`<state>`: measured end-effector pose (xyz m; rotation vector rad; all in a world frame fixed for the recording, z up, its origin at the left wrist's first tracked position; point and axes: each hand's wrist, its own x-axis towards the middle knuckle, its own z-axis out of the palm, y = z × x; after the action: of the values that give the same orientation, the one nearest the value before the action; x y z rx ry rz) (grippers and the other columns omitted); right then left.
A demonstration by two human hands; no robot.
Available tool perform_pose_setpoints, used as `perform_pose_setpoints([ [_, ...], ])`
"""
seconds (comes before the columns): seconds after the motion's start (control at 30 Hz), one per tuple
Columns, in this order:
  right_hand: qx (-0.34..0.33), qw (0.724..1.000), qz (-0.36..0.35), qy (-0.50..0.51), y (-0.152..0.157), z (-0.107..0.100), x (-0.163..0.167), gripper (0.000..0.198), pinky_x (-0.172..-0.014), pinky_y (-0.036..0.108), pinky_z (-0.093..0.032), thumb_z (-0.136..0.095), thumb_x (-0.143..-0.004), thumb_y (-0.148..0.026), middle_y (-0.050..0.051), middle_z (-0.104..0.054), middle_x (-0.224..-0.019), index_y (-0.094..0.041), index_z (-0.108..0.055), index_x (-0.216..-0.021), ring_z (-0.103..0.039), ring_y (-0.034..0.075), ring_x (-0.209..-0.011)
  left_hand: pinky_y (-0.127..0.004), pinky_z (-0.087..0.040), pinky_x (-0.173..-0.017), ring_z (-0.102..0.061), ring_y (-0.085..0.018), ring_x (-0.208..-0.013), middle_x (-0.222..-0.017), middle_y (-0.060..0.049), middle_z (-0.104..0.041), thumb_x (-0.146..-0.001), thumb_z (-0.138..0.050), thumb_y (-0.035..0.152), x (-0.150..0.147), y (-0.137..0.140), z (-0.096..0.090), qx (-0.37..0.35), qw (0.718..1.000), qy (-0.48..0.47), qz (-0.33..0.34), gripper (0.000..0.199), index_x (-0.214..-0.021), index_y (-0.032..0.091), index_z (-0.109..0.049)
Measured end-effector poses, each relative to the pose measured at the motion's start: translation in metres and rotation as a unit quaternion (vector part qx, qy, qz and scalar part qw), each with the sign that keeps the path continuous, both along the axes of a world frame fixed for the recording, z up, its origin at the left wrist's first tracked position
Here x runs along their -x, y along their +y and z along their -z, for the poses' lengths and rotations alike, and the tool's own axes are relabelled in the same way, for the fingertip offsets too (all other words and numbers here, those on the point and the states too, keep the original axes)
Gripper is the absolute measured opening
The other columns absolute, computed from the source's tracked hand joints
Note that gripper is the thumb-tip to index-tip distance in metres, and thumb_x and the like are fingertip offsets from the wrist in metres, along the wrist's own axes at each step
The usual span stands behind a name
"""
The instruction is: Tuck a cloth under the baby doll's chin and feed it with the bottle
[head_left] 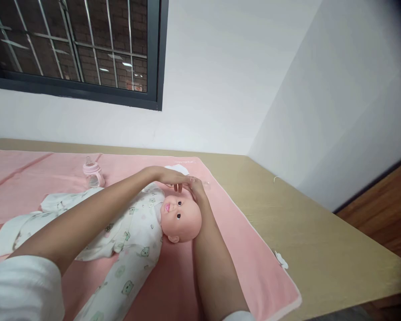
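A baby doll (182, 218) in white printed clothes lies on its back, its bald head to the right. My left hand (173, 178) reaches across above the doll's body, fingers bent down just beyond its face. My right hand (197, 188) comes round the crown of the head and meets the left fingertips. Both hands look closed at the fingertips; anything between them is too small or hidden to name. Right behind my left hand lies a white cloth-like thing (177, 169). A small clear object (206, 185) shows beside my right hand.
A pink blanket (234, 249) covers much of the tan tabletop (270, 214). Toward the back left stands a baby bottle (93, 174) with a pink collar and handle. A small white piece (281, 260) sits at the blanket's right edge. Behind are a white wall and a barred window (153, 100).
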<state>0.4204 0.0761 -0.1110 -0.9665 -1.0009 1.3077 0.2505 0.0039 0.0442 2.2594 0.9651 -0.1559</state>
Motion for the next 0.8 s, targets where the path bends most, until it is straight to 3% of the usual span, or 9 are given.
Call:
perform_pose_setpoints([
  [0.1,0.004,1.0,-0.011,-0.012,-0.001,-0.003,0.005,0.014,-0.073,0.024,-0.059,-0.077,-0.072,-0.024,0.004,-0.069,-0.075,-0.014,-0.068,-0.076,-0.064,0.011,-0.068,-0.034,-0.044,-0.097,-0.061,-0.026,-0.112,-0.128,-0.009,-0.067,-0.097,-0.029,0.061,0.018,-0.018,-0.019,-0.136,0.991,0.006,-0.014,0.061,-0.129,0.022,-0.062],
  [0.2,0.004,0.999,-0.028,-0.018,-0.001,-0.004,0.01,0.016,-0.072,0.022,-0.058,-0.076,-0.076,-0.026,0.003,-0.068,-0.072,-0.014,-0.067,-0.072,-0.063,0.01,-0.066,-0.035,-0.045,-0.089,-0.064,-0.028,-0.101,-0.117,-0.009,-0.071,-0.098,-0.035,0.057,0.036,-0.041,-0.022,-0.217,0.974,0.047,-0.04,0.055,-0.133,0.025,-0.062],
  [0.37,-0.026,0.999,-0.013,-0.019,0.007,0.004,0.014,0.027,-0.074,0.023,-0.056,-0.08,-0.071,-0.036,0.002,-0.067,-0.072,-0.015,-0.064,-0.071,-0.062,0.011,-0.071,-0.033,-0.045,-0.089,-0.065,-0.028,-0.107,-0.125,-0.004,-0.07,-0.098,-0.034,0.06,0.061,-0.078,-0.016,-0.254,0.964,0.013,-0.083,0.053,-0.134,0.032,-0.062],
  [0.5,-0.052,0.998,0.009,-0.027,0.008,0.006,0.012,0.032,-0.074,0.022,-0.054,-0.082,-0.065,-0.04,-0.002,-0.064,-0.072,-0.016,-0.063,-0.074,-0.061,0.01,-0.071,-0.033,-0.045,-0.088,-0.063,-0.029,-0.114,-0.132,-0.001,-0.067,-0.098,-0.031,0.064,0.074,-0.091,-0.015,-0.266,0.958,-0.004,-0.11,0.056,-0.137,0.036,-0.059],
  [0.8,-0.064,0.996,-0.04,0.044,-0.005,-0.032,-0.005,0.039,-0.078,0.026,-0.052,-0.085,-0.058,-0.043,0.002,-0.07,-0.089,-0.02,-0.061,-0.079,-0.065,0.017,-0.087,-0.035,-0.044,-0.101,-0.057,-0.028,-0.126,-0.142,-0.001,-0.061,-0.1,-0.031,0.065,0.093,-0.09,-0.015,-0.299,0.946,-0.03,-0.123,0.059,-0.139,0.031,-0.058],
])
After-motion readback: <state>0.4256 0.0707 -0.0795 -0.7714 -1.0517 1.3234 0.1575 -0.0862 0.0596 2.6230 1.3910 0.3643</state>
